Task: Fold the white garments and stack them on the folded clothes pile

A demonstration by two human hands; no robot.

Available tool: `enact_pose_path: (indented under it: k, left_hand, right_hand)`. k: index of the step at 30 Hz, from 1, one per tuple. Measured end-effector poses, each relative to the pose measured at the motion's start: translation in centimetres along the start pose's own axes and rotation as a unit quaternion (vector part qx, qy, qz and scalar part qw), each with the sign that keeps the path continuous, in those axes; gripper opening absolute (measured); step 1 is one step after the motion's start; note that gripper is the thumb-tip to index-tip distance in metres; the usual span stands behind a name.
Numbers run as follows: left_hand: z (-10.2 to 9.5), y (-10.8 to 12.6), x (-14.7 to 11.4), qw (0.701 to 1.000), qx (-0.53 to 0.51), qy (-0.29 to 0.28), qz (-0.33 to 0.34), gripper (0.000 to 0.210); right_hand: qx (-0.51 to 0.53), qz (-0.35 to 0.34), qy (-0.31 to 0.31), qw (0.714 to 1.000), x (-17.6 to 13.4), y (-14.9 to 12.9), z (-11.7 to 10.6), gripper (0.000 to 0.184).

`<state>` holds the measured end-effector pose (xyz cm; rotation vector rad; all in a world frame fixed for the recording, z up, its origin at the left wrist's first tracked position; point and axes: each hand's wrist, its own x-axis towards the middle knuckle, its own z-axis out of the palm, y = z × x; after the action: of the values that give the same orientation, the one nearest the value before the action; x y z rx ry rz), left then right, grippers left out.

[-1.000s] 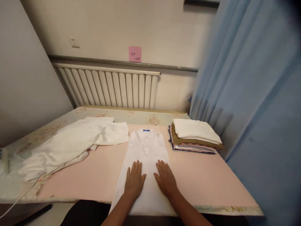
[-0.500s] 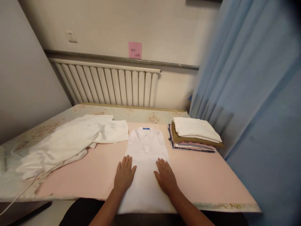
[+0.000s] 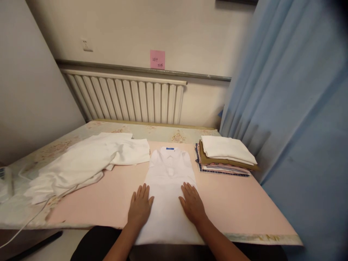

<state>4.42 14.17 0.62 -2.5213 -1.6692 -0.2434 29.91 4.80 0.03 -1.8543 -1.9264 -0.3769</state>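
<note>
A white collared shirt (image 3: 169,210) lies flat before me, its sides folded in to a narrow panel and its collar with a blue label pointing away. My left hand (image 3: 140,206) rests at the shirt's left edge with the palm down and fingers extended. On the right edge lies my right hand (image 3: 192,203), also flat, thumb spread toward the middle. Neither hand grips the fabric. The shirt's lower end reaches the near edge of the table.
Loose white garments (image 3: 81,165) spread over the left of the pink-covered table (image 3: 231,206). A stack of folded clothes (image 3: 228,156) sits at the right, beside a blue curtain (image 3: 272,108). A white cord (image 3: 29,221) hangs off the left front edge. Behind stands a radiator (image 3: 130,98).
My left hand has slid slightly left and toward me along the shirt's edge. The right hand has hardly moved. The view has shifted a little.
</note>
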Motion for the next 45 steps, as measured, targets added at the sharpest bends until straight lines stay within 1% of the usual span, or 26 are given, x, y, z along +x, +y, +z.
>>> enact_pose_path:
  k: [2,4,7,9,12,14,18,21,24,28,31,34,36,37,40,42,44,45]
  left_hand:
    - [-0.5,0.7,-0.2,1.0,0.004,-0.005,-0.027,0.054]
    - [-0.9,1.7,-0.5,0.999,0.004,0.002,-0.032,0.052]
    - [-1.2,3.6,-1.0,1.0,-0.015,0.017,0.017,0.051]
    - [-1.0,4.7,-1.3,0.998,-0.032,0.015,0.048,0.051]
    - [-0.3,5.3,-1.7,0.996,-0.047,0.018,0.07,0.053]
    - [0.2,4.9,-1.9,0.995,-0.052,0.034,0.082,0.054]
    - [0.4,3.2,-2.4,0.993,-0.049,0.059,0.09,0.053]
    - [0.3,2.2,-2.7,0.993,-0.042,0.06,0.087,0.054]
    - [0.2,1.5,-3.0,0.995,-0.032,0.056,0.08,0.055]
    - [0.4,0.5,-3.9,0.995,-0.029,0.063,0.072,0.054]
    - [0.6,-0.5,-4.8,0.994,-0.041,0.077,0.07,0.053]
    - [0.7,-1.6,-5.8,0.99,-0.085,0.092,0.065,0.05]
    - [0.4,-2.4,-6.5,0.983,-0.142,0.102,0.046,0.047]
    - [0.1,-2.9,-6.8,0.978,-0.177,0.108,0.024,0.045]
    - [-1.7,-4.2,-8.0,0.952,-0.271,0.109,-0.089,0.043]
    - [-3.0,-4.8,-8.8,0.936,-0.303,0.072,-0.166,0.04]
    - [-3.9,-5.0,-9.5,0.919,-0.327,-0.002,-0.22,0.036]
    - [-4.1,-4.9,-9.7,0.909,-0.342,-0.038,-0.235,0.034]
  right_hand:
    - [-0.006,0.0,-0.007,1.0,0.0,0.0,-0.1,0.043]
    - [-0.006,0.003,-0.009,1.0,0.1,-0.1,-0.1,0.043]
    - [0.002,0.007,-0.007,1.0,0.1,-0.2,-0.3,0.043]
    - [0.004,0.007,-0.008,1.0,0.1,-0.2,-0.4,0.043]
    - [0.008,0.011,-0.006,1.0,0.1,-0.3,-0.4,0.042]
    - [0.012,0.016,-0.002,1.0,0.1,-0.3,-0.4,0.041]
    - [0.017,0.024,-0.004,1.0,0.2,-0.4,-0.4,0.041]
    - [0.017,0.025,-0.007,1.0,0.2,-0.4,-0.4,0.041]
    - [0.014,0.023,0.005,1.0,0.1,-0.4,-0.3,0.041]
    - [0.009,0.019,0.015,1.0,0.0,-0.3,-0.1,0.04]
    - [0.005,0.013,0.015,1.0,0.0,-0.2,0.1,0.04]
    - [0.002,0.006,0.015,1.0,-0.1,-0.1,0.2,0.041]
    - [0.002,0.004,0.022,1.0,-0.2,0.0,0.2,0.041]
    - [0.001,0.003,0.026,1.0,-0.2,0.0,0.2,0.041]
    - [-0.006,-0.005,0.026,1.0,-0.3,0.0,0.2,0.04]
    - [-0.013,-0.007,0.019,1.0,-0.3,0.0,0.1,0.04]
    - [-0.014,-0.006,0.015,1.0,-0.2,0.0,0.0,0.04]
    - [-0.014,-0.006,0.014,1.0,-0.2,0.0,0.0,0.04]
